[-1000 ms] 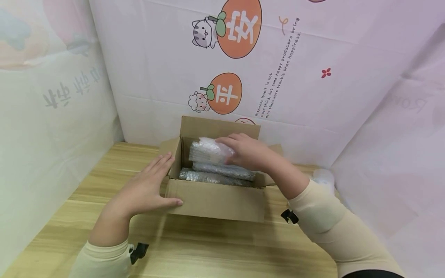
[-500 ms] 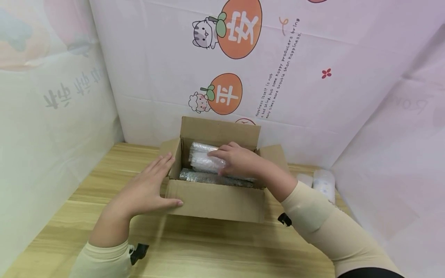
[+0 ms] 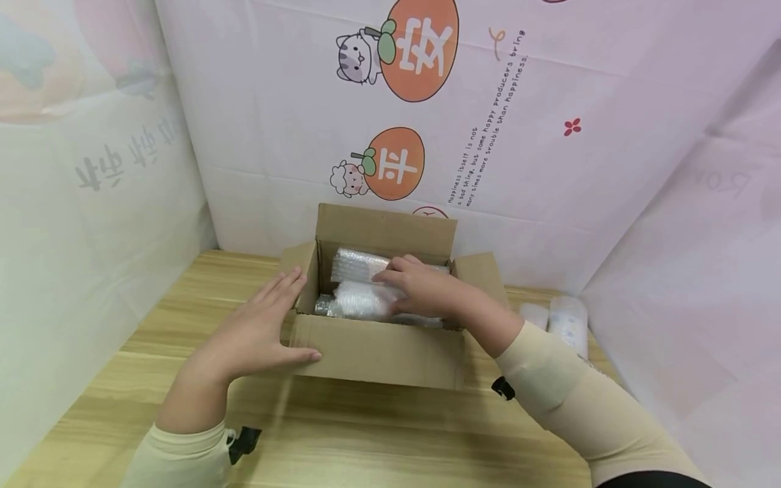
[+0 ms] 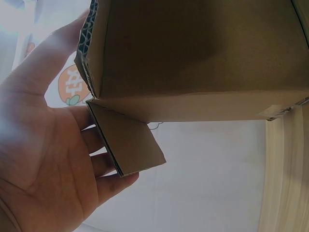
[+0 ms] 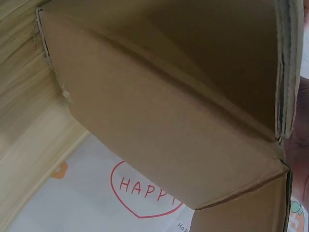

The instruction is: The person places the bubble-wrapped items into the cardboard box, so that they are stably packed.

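An open cardboard box (image 3: 378, 352) stands on the table, its flaps folded outward. Inside lie several clear bubble-wrapped bundles, one of them a bundle (image 3: 354, 264) along the back wall. Near the box's front wall my right hand (image 3: 430, 288) grips a whiter bubble-wrapped roll (image 3: 361, 299), which lies over another bundle. My left hand (image 3: 247, 339) rests against the box's left side, fingers extended on the left flap (image 4: 128, 142) and thumb on the front flap. In the right wrist view, the box wall hides most of the right hand (image 5: 297, 150).
Two whitish wrapped rolls, the larger roll (image 3: 569, 322) among them, stand at the table's right edge beyond the right forearm. A printed cloth (image 3: 518, 169) hangs right behind the box, with more cloth on both sides. Wooden table (image 3: 342, 440) lies in front.
My right hand has brought the white bubble-wrapped roll from the back of the box down and forward to the front wall. The left hand and the box have stayed put.
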Motion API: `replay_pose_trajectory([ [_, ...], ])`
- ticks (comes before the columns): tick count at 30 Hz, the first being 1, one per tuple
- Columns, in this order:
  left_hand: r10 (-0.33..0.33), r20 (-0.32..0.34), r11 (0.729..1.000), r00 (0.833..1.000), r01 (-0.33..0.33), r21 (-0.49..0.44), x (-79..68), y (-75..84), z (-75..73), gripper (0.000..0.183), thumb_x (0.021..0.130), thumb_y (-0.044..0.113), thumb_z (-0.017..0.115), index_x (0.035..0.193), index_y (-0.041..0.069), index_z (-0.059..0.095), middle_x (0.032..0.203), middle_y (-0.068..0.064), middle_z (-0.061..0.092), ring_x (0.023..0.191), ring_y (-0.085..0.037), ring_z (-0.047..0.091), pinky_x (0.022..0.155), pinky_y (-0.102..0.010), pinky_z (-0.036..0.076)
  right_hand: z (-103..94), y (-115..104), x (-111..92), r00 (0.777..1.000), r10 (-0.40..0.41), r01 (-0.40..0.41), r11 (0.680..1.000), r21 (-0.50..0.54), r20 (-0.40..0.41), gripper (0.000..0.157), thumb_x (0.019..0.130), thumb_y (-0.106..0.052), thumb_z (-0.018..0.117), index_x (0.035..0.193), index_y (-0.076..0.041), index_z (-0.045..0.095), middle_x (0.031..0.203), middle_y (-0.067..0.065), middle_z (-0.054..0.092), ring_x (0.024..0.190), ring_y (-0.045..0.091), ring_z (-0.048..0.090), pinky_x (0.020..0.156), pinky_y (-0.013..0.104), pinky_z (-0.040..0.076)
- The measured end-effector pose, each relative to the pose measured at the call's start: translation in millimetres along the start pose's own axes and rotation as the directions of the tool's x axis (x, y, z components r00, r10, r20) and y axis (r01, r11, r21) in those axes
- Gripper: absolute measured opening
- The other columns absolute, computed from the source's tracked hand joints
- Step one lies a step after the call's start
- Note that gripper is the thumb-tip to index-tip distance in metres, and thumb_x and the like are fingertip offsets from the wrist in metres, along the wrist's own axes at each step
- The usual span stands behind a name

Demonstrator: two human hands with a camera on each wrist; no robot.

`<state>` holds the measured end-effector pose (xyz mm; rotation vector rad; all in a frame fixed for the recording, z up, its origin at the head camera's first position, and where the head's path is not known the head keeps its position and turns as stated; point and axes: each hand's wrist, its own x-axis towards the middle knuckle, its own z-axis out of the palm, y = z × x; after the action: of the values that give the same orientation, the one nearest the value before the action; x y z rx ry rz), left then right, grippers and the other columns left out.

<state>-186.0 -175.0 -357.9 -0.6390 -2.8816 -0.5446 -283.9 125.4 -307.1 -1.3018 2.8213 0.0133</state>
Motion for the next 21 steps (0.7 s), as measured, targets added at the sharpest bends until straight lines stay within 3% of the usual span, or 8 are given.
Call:
replay_pose_trajectory([
  [6, 0.001, -0.004, 1.000, 1.000, -0.001, -0.002, -0.8, -0.2, -0.4, 0.123, 0.070, 0.080, 0.064, 0.159, 0.012, 0.012, 0.166, -0.006, 0.009, 0.151, -0.037, 0.011, 0.117, -0.062, 0.021, 0.4, 2.5, -2.4, 0.999, -0.028, 0.028, 1.000, 0.014, 0.023, 0.052, 0.089, -0.035, 0.073, 0.136, -0.019, 0.059, 0.131, 0.002, 0.058, 0.122, 0.019, 0.054, 0.101, 0.036, 0.049],
  [13, 0.001, -0.001, 1.000, 1.000, -0.001, -0.002, -0.7, 1.0, -0.3, 0.122, 0.071, 0.079, 0.065, 0.159, 0.013, 0.012, 0.166, -0.006, 0.009, 0.151, -0.037, 0.011, 0.118, -0.061, 0.020, 5.2, 0.7, 1.0, 0.994, -0.104, 0.104, 0.995, -0.004, -0.024, 0.044, 0.090, -0.025, 0.072, 0.131, -0.015, 0.063, 0.118, 0.003, 0.063, 0.105, 0.016, 0.061, 0.089, 0.034, 0.053],
  [21, 0.000, -0.002, 1.000, 1.000, 0.000, -0.002, -1.0, 1.6, -0.6, 0.122, 0.071, 0.079, 0.064, 0.159, 0.012, 0.012, 0.166, -0.007, 0.009, 0.151, -0.038, 0.011, 0.117, -0.062, 0.020, 0.4, 1.3, -2.7, 0.996, -0.083, 0.083, 0.996, 0.016, -0.017, 0.044, 0.091, -0.025, 0.071, 0.133, -0.015, 0.062, 0.120, 0.003, 0.061, 0.110, 0.015, 0.061, 0.093, 0.033, 0.053],
])
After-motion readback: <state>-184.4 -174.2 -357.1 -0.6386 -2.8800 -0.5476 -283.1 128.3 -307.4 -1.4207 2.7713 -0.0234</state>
